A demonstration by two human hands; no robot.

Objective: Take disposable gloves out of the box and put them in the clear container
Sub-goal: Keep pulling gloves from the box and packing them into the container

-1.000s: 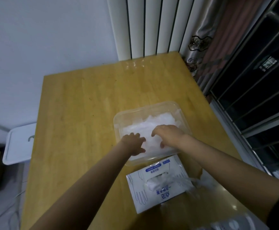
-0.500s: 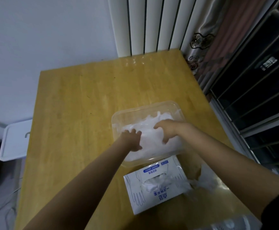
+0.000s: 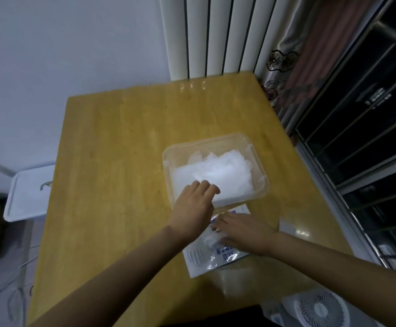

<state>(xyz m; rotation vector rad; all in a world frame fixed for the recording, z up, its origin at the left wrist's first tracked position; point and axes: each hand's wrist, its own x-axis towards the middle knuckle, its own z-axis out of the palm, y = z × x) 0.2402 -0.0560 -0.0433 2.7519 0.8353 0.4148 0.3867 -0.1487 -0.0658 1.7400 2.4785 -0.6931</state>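
Head view: left hand point(image 3: 193, 204) rests loose-fingered on the clear container point(image 3: 206, 140) near rim, gloves point(image 3: 216, 171) piled inside. Right hand point(image 3: 241, 230) at the box point(image 3: 198, 258) tuft point(image 3: 211, 240), grip unclear. We'd pinch low, pull slow.

The left hand point(image 3: 193, 205) and right hand point(image 3: 241, 230) are bare, and both forearms are uncovered along their visible length.

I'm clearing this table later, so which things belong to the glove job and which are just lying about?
Part of the job:
- glove box, under the right hand
- clear container
- gloves piled in it, touched by the left hand

Lying about:
- white fan at the near edge
- white bin beside the table
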